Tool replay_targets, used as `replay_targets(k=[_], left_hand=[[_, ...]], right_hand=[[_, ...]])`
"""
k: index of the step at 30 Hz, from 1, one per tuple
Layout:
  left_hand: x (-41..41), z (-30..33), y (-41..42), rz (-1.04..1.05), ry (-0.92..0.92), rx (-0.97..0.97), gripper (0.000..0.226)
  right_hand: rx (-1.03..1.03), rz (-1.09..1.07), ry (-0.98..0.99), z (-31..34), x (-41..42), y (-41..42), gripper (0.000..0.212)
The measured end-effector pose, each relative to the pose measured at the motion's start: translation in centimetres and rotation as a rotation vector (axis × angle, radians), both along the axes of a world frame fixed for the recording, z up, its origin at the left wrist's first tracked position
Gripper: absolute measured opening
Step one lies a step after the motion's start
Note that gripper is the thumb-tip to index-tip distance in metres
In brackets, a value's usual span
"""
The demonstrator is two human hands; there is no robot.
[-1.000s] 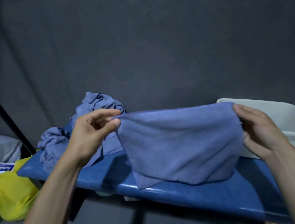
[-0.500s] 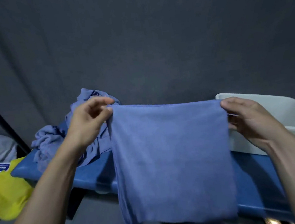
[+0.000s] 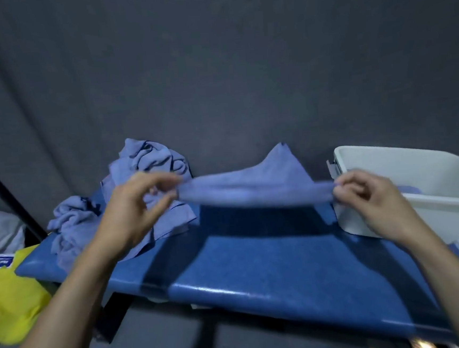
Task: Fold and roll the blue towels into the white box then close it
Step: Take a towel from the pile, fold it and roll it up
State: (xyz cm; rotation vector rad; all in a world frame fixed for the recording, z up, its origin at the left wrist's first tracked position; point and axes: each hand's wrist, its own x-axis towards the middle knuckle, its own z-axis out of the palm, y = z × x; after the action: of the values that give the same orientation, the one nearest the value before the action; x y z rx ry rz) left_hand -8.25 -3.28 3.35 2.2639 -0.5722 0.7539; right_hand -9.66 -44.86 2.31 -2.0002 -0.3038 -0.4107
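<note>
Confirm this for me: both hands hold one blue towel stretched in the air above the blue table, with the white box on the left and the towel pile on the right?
Not quite. The head view shows the white box on the right and the towel pile on the left. The rest holds: the left hand and right hand stretch the blue towel above the blue table.

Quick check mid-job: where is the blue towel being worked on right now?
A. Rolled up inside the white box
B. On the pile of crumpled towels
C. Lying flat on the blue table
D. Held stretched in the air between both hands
D: the blue towel hangs above the blue table, pinched at one end by the left hand and at the other by the right hand, beside the white box.
</note>
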Motion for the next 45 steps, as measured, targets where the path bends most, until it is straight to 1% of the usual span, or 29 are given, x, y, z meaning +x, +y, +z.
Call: replay_targets(k=[3, 4, 6, 7, 9, 12, 14, 17, 19, 21, 24, 26, 27, 29, 32, 33, 35, 38, 40, 42, 43, 45], left_hand=[[-0.7, -3.0, 1.4, -0.184, 0.334, 0.261, 0.032], [-0.8, -3.8, 1.5, -0.233, 0.409, 0.356, 0.031], [-0.9, -5.3, 1.4, -0.291, 0.483, 0.523, 0.029], [-1.1, -5.9, 1.3, -0.32, 0.505, 0.56, 0.027], [-1.4, -6.9, 1.5, -0.359, 0.535, 0.571, 0.024], [-2.0, -8.0, 1.8, -0.339, 0.546, 0.619, 0.024], [-2.5, -9.1, 1.8, -0.327, 0.511, 0.625, 0.019], [-3.2, -10.0, 1.9, -0.304, 0.414, 0.563, 0.019], [-3.5, -9.4, 2.3, -0.283, 0.358, 0.448, 0.015], [-3.8, -8.2, 2.8, -0.239, 0.312, 0.272, 0.003], [-4.1, -6.5, 2.5, -0.176, 0.27, 0.121, 0.011], [-4.1, -5.1, 2.0, -0.144, 0.209, -0.016, 0.014], [-4.1, -4.1, 1.7, -0.131, 0.164, -0.097, 0.01], [-4.2, -1.3, 0.9, -0.117, 0.046, -0.245, 0.003], [-4.7, 3.4, 0.0, -0.11, -0.113, -0.413, 0.008], [-4.8, 4.7, -0.2, -0.109, -0.149, -0.426, 0.008], [-4.1, 6.3, -0.4, -0.075, -0.192, -0.387, 0.014], [-1.4, 6.1, -0.8, 0.024, -0.16, -0.283, 0.019], [0.7, 4.6, -1.5, 0.11, -0.087, -0.198, 0.015], [2.7, 2.5, -2.0, 0.178, 0.042, -0.139, 0.014], [3.6, 1.4, -2.1, 0.198, 0.101, -0.125, 0.014], [4.8, -0.2, -2.5, 0.219, 0.19, -0.143, 0.014]], right_hand=[[-0.305, 0.181, 0.293, -3.8, -1.6, -1.5, 0.017], [-0.386, 0.227, 0.368, -4.7, -2.1, -1.6, 0.02], [-0.527, 0.263, 0.428, -5.6, -2.9, -1.5, 0.02], [-0.568, 0.266, 0.421, -5.8, -3.2, -1.5, 0.018], [-0.634, 0.26, 0.365, -6.0, -3.7, -1.3, 0.017], [-0.809, 0.258, 0.243, -7.1, -4.5, -0.9, 0.019], [-0.886, 0.262, 0.141, -8.0, -5.0, -0.6, 0.017], [-0.948, 0.237, -0.054, -8.3, -5.7, -0.1, 0.014], [-0.916, 0.194, -0.122, -8.1, -6.3, 0.0, 0.014], [-0.826, 0.111, -0.15, -7.8, -6.7, -0.1, 0.012], [-0.676, 0.029, -0.129, -6.4, -7.1, 0.2, 0.019], [-0.534, -0.045, -0.125, -4.5, -7.2, 0.7, 0.023], [-0.454, -0.085, -0.149, -3.2, -7.2, 1.1, 0.023], [-0.257, -0.137, -0.232, 0.0, -7.5, 1.9, 0.021], [0.025, -0.167, -0.386, 4.8, -7.8, 2.8, 0.024], [0.079, -0.165, -0.42, 6.1, -7.7, 2.9, 0.025], [0.149, -0.16, -0.429, 7.5, -6.9, 2.9, 0.025], [0.147, -0.235, -0.317, 6.9, -4.1, 2.6, 0.019], [0.083, -0.332, -0.237, 5.3, -1.8, 2.5, 0.012], [0.019, -0.405, -0.13, 3.1, 0.4, 2.7, 0.006], [0.025, -0.416, -0.058, 1.9, 1.5, 2.7, 0.006], [0.131, -0.391, 0.073, 0.1, 3.1, 3.1, 0.007]])
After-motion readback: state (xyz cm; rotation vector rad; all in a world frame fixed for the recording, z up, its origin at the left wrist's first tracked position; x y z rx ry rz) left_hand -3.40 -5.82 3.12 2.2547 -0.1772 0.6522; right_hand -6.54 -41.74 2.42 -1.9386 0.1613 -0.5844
